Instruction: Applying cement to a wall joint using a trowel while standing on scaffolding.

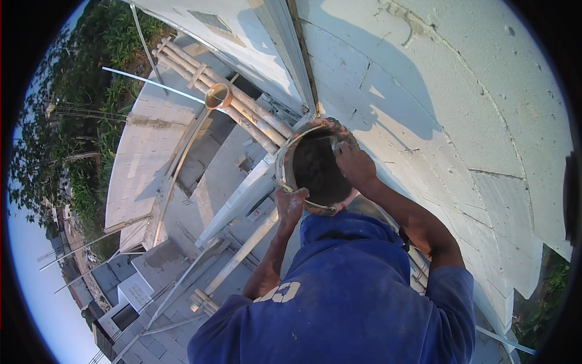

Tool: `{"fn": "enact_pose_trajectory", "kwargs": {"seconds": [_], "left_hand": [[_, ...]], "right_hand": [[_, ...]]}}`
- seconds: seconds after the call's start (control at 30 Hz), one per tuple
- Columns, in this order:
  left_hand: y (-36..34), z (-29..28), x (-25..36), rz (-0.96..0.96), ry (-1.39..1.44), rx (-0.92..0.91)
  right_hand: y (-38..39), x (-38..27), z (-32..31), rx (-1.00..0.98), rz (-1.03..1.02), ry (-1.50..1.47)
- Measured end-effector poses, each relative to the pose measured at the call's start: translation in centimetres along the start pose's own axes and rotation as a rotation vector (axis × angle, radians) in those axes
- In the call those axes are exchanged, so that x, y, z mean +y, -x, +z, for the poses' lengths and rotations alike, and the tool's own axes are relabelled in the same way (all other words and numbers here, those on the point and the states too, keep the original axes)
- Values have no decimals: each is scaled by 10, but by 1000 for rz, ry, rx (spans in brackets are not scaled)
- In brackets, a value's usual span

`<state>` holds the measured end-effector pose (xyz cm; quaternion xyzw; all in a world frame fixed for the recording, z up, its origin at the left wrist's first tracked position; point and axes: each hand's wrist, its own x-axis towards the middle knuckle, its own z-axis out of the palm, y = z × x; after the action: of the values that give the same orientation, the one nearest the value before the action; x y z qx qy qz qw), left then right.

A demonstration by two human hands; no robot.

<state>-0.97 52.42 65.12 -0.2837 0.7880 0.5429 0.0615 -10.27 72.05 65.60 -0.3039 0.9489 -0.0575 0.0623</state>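
Note:
A round bucket with a mortar-crusted rim stands or hangs in front of my waist, against the corner of the block wall. Dark grey mortar fills much of its inside. My left hand is closed on the near left part of the rim, thumb over the edge, with pale smears on its skin. Over the bucket's right side, my right hand is closed in a fist. A small grey edge shows by its fingers; what it grips is too hidden to name. The bucket's underside is out of sight.
A pale block wall rises close on my right. Bamboo poles run to the far left, carrying a small orange-brown bucket. Lower floors with a pale ledge, a wooden pole and scaffold lie well below on the left.

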Motion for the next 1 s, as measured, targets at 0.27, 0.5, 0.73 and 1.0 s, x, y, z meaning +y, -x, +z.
{"fn": "enact_pose_trajectory", "kwargs": {"seconds": [0.27,0.5,0.73,1.0], "left_hand": [[21,3,18,-106,-43,-54],[38,17,25,-22,-157,-68],[49,21,19,68,-114,-94],[37,12,58,-76,163,-165]], "right_hand": [[48,-1,6,-327,-71,-116],[27,15,-15,-167,283,216],[59,59,46,-430,74,-321],[59,15,33,-310,206,-890]]}}
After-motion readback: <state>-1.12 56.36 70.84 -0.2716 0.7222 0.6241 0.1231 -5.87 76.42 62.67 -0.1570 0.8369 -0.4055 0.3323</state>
